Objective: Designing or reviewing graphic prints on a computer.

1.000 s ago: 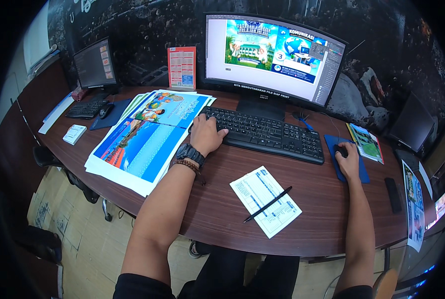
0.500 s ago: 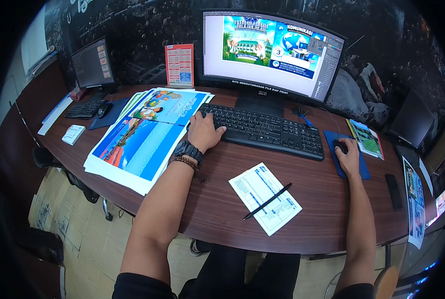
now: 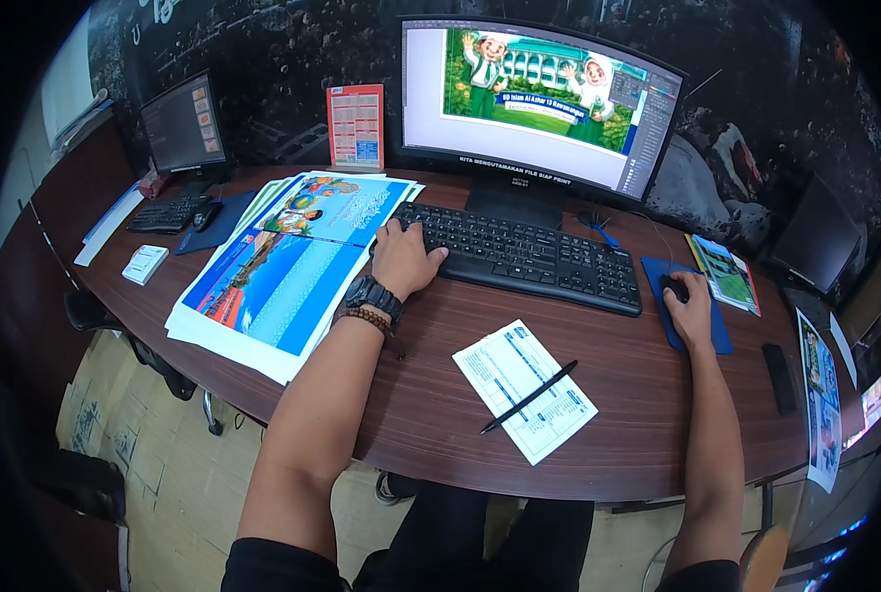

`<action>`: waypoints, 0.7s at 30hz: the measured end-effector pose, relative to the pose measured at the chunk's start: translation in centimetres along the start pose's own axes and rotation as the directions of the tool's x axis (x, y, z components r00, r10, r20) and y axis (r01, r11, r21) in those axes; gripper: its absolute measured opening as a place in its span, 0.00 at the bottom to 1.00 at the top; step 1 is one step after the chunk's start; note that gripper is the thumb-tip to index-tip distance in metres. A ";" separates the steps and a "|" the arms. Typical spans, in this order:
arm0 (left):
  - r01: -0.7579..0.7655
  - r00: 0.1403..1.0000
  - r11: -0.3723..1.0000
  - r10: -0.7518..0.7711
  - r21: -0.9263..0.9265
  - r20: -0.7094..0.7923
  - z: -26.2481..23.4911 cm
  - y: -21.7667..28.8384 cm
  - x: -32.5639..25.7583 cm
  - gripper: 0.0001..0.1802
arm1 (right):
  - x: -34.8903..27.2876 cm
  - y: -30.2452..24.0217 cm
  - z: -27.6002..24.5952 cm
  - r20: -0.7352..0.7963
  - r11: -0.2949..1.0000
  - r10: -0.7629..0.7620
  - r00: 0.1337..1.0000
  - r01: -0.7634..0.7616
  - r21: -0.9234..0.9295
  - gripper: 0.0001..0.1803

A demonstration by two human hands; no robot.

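My left hand (image 3: 407, 260) rests on the left end of a black keyboard (image 3: 529, 257). Its thumb reaches out over the lower keys and its fingers lie apart, holding nothing. A dark watch (image 3: 372, 297) and a beaded bracelet are on that wrist. My right hand (image 3: 694, 314) is curled over a black mouse (image 3: 673, 288) on a blue mouse pad (image 3: 721, 333). Behind the keyboard a wide monitor (image 3: 549, 94) displays a green picture with two cartoon figures in an editing program.
Large colour prints (image 3: 292, 281) are stacked left of the keyboard. In front of it a pen (image 3: 529, 399) lies across a printed form (image 3: 504, 360). A red desk calendar (image 3: 356, 128) stands at the back. A black remote-like object (image 3: 780, 379) and a booklet (image 3: 725, 274) lie to the right.
The picture on the monitor has grown: one green design with two cartoon figures now fills the area where two smaller designs stood side by side. Both hands stay in place.
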State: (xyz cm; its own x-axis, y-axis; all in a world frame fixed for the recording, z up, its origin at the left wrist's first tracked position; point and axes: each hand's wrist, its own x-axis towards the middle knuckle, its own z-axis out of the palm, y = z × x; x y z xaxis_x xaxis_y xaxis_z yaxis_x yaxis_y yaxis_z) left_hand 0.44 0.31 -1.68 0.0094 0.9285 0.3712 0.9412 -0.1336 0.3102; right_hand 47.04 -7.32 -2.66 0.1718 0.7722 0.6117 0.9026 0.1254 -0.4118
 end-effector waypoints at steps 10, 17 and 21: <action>0.007 1.000 1.000 -0.007 0.001 0.014 -0.3 0.2 -0.1 0.33 | 0.0 -0.1 0.0 -0.003 1.000 -0.001 1.000 0.001 -0.001 0.17; -0.008 1.000 1.000 0.008 0.005 0.021 0.0 0.4 0.3 0.33 | -0.1 -0.5 -0.5 -0.021 0.999 0.028 0.999 -0.029 -0.031 0.18; 0.004 1.000 1.000 -0.004 0.016 0.021 -0.6 0.5 0.0 0.42 | -0.2 -4.8 0.2 -0.078 0.961 -0.274 0.959 0.271 -0.046 0.12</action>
State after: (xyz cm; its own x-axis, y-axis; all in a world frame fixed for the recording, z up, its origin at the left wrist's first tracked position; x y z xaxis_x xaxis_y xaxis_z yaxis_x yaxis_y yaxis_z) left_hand 0.72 0.01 -1.06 0.0125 0.9362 0.3513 0.9466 -0.1243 0.2976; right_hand 42.57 -7.94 -0.93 -0.0521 0.6574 0.7517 0.9326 0.3012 -0.1987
